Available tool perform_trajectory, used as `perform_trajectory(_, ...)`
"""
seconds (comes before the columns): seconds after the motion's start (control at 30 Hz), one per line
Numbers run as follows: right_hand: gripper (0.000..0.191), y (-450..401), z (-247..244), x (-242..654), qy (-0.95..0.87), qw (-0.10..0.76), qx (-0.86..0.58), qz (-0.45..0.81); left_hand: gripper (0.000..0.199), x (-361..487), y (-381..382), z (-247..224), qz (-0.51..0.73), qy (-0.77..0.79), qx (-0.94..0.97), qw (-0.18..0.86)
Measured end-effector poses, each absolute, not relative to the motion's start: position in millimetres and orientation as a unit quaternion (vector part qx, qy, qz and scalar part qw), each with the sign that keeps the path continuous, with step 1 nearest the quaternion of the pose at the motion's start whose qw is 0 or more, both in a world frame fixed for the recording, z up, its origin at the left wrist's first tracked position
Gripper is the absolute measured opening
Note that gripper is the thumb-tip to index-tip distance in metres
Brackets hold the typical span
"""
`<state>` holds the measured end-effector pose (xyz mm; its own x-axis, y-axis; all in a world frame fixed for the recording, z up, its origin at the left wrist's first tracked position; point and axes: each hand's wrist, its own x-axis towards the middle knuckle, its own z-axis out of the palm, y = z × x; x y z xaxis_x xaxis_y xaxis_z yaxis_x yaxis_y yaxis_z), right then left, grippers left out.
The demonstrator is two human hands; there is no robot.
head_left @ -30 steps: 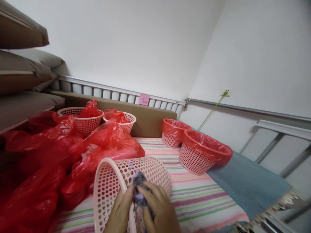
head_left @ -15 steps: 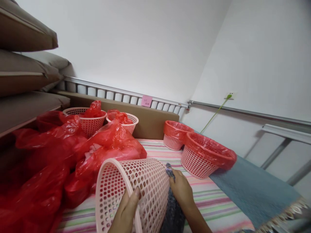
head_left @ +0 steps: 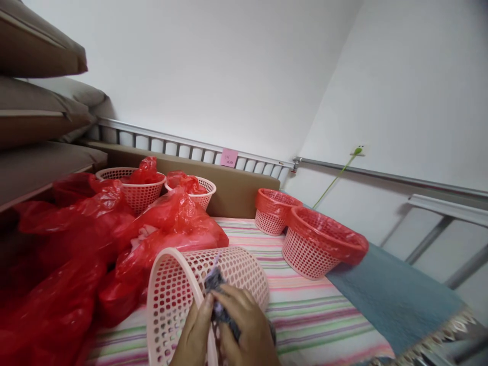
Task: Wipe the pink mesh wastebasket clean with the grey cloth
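Observation:
A pale pink perforated plastic basket [head_left: 244, 267] lies on its side on a striped cloth, its mouth facing left. My left hand [head_left: 194, 330] grips the near part of its rim, thumb outside and fingers inside. In my right hand [head_left: 244, 317] is a bunched dark grey cloth [head_left: 214, 279], pressed against the basket's outer wall close to the rim. The two hands nearly meet there. Part of the cloth is hidden beneath my right hand, and the basket's lower side is out of sight.
Red plastic bags [head_left: 171, 229] heap up on the left, before two pink baskets [head_left: 141, 195]. Two bag-lined baskets [head_left: 312, 254] stand to the right on the striped cloth [head_left: 324, 315]. Cushions [head_left: 38, 112] are stacked at far left. A metal rail [head_left: 381, 175] runs along the right wall.
My right hand has moved left with the cloth, from the basket's base end to near its rim. My left hand keeps its grip on the rim.

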<state>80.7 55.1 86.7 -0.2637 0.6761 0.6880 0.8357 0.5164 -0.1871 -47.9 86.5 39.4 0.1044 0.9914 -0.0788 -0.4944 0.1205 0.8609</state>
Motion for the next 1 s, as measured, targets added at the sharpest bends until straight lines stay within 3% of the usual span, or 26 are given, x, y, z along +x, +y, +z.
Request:
perform_trajectory(0.2,0.056,52,82,73,-0.818,0.386,-0.421,-0.071,0.035,-54,83,44,0.565,0.369,0.323,0.663)
perform_trajectory(0.5,0.041,38,82,81,-0.826,0.358,-0.421,-0.11,0.033,-60,85,85,0.535,0.346,0.262,0.725)
perform_trajectory(0.67,0.048,35,78,81,-0.813,0.363,-0.442,-0.111,0.024,-62,89,73,0.559,0.38,0.3,0.674)
perform_trajectory(0.8,0.058,40,76,87,-0.789,0.361,-0.481,-0.127,0.028,-61,90,69,0.569,0.363,0.339,0.655)
perform_trajectory(1.0,0.046,78,71,139,-0.686,0.298,-0.651,-0.129,0.041,-56,85,93,0.512,0.413,0.35,0.667)
